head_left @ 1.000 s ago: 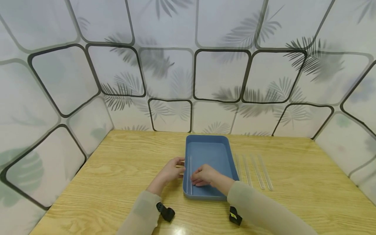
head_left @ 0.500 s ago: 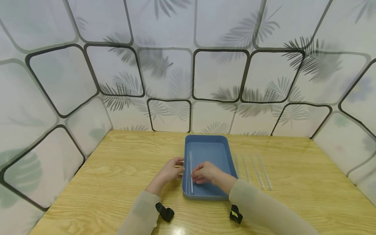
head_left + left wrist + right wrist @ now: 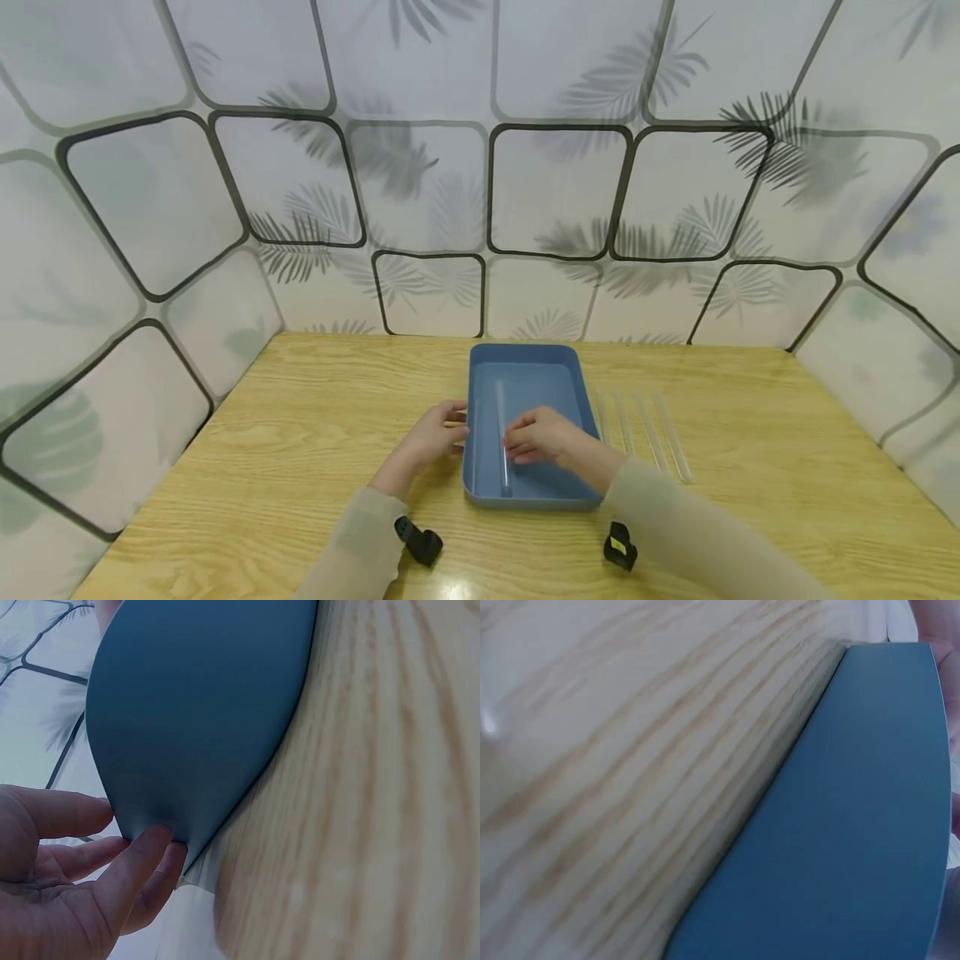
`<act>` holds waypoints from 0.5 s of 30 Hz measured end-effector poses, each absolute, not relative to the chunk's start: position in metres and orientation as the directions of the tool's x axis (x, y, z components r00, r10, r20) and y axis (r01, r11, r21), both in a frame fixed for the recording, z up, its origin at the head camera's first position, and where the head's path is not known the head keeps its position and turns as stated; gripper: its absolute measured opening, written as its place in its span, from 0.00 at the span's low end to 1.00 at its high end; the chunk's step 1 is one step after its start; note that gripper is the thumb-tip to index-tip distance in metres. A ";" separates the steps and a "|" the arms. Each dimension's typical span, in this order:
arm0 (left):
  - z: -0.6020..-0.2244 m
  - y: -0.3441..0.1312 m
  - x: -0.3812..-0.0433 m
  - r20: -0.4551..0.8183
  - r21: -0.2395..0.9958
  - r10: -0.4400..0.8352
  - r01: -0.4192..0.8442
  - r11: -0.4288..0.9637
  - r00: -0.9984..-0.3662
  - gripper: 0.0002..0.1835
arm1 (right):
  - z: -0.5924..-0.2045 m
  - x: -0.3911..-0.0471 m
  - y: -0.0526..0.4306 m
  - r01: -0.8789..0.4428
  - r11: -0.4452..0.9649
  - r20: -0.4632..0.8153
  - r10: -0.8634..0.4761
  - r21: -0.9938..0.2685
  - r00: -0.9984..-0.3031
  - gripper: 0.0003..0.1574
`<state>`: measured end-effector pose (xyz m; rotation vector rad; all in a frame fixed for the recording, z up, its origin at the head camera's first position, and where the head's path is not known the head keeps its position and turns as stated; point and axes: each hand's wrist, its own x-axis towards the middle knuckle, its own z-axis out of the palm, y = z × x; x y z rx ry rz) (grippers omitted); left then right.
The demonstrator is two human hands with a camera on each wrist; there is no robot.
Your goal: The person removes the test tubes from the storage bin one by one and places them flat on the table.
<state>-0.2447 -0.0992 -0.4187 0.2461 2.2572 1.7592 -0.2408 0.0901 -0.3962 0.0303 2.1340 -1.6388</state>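
A blue rectangular tray (image 3: 551,354) sits on the wooden table. Inside its left half is a long clear rod (image 3: 502,408), running front to back. My right hand (image 3: 543,437) reaches over the tray with curled fingers and pinches this rod near its middle. On the tray's left side, my left hand (image 3: 435,433) touches the outer wall with its fingertips; the left wrist view shows these fingers (image 3: 124,877) against the blue wall (image 3: 202,712). In the right wrist view the tray's outer wall (image 3: 840,825) hides most of the right hand.
Several similar clear rods (image 3: 671,437) lie side by side on the wooden table (image 3: 337,392) right of the tray, the nearest partly behind the right forearm. A patterned curtain (image 3: 427,192) stands behind the table and along both sides.
My right hand has moved right inside the tray, and the clear rod has shifted with it, away from the left wall. The left hand stays at the tray's side.
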 end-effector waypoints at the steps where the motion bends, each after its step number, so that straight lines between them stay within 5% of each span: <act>1: -0.419 -0.099 -0.245 -0.106 0.969 0.297 -0.031 0.245 -0.949 0.23 | -0.396 -0.240 0.093 0.278 0.296 -0.356 -0.251 -0.914 -0.900 0.15; 15: -0.420 -0.099 -0.247 -0.107 0.969 0.307 -0.029 0.245 -0.946 0.23 | -0.394 -0.240 0.130 0.245 0.325 -0.329 -0.235 -0.913 -0.915 0.19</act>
